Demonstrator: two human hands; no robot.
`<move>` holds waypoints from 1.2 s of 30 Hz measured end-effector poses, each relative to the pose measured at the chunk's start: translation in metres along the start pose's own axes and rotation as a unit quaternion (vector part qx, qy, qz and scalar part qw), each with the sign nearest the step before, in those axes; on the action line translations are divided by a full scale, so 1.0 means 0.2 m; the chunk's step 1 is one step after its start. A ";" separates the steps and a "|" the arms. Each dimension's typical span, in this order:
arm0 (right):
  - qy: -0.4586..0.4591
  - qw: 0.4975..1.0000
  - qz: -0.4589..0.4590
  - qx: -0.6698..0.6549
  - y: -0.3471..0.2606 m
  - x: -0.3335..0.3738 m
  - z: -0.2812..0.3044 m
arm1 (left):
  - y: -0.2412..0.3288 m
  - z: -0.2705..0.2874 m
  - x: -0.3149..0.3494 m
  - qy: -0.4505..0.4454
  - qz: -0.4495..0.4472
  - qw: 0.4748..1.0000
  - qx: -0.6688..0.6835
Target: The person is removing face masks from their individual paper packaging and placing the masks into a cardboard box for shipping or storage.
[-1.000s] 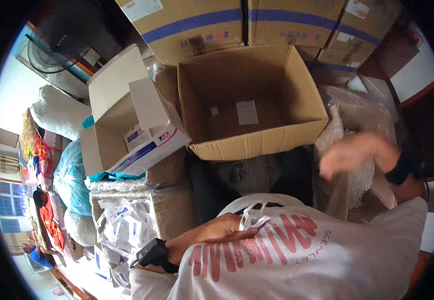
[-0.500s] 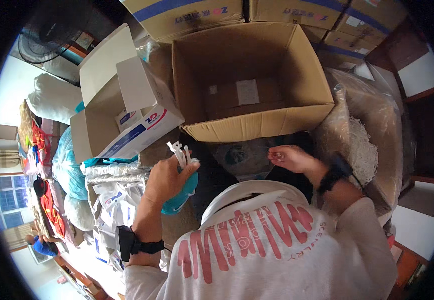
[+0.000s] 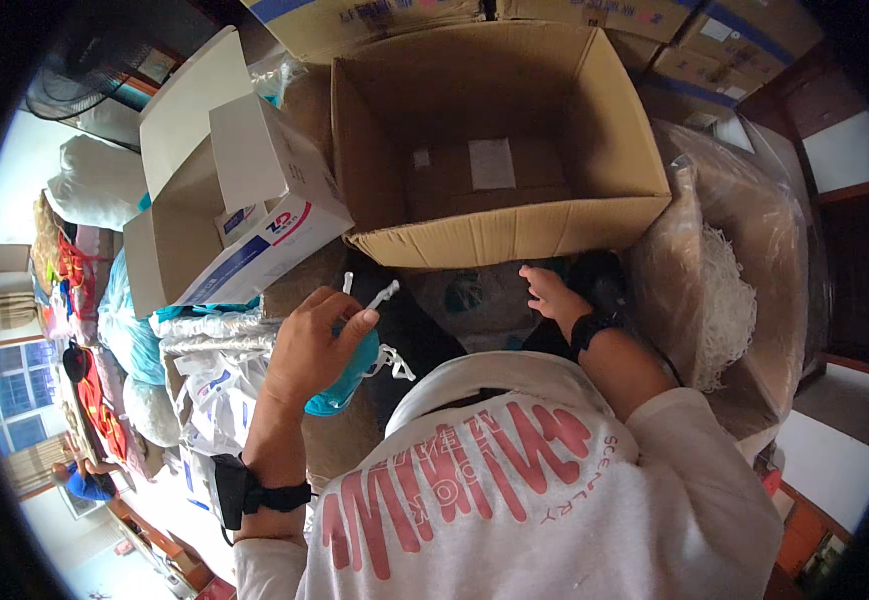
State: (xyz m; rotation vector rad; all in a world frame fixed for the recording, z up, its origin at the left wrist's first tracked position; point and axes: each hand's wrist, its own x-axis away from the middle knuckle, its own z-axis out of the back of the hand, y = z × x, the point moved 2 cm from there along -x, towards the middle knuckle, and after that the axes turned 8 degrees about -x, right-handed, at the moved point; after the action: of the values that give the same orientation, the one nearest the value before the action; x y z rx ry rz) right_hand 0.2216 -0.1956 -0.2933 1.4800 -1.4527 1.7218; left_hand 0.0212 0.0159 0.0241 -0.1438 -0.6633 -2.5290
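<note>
Cartons with blue bands (image 3: 379, 22) line the far side of this room!
In front, a big open brown carton (image 3: 514, 235) shows a pale paper label (image 3: 491, 164) inside; beside it, a white carton (image 3: 299, 170) wears blue-and-red printing. The right hand (image 3: 554, 297) curls loosely near the brown front wall, contents impossible to tell. And the left hand (image 3: 304, 348), thumb against fingers, grips a teal bundle (image 3: 352, 368) hanging below the thumb, white straps (image 3: 382, 294) poking out.

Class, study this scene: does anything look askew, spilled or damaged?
The open white printed carton looks askew: it sits turned at an angle to the large brown cardboard box beside it. No clear tear shows on either.
</note>
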 end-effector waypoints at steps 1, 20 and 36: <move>-0.022 1.000 0.017 -0.011 -0.01 0.01 0.00 | 0.00 0.01 0.00 0.015 -0.010 1.000 -0.010; -0.493 0.682 0.396 0.367 -0.54 1.34 -0.87 | -0.01 0.21 -0.10 0.234 0.095 0.933 0.254; -0.350 0.240 0.830 0.361 -0.70 1.89 -1.24 | 0.01 0.65 -0.17 0.415 0.062 0.907 0.031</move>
State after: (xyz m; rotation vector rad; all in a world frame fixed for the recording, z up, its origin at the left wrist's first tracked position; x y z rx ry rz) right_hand 0.1074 -0.0329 0.1368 -0.0953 -4.0305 3.1905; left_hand 0.0487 0.0933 0.1318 0.8405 -0.3556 -2.1422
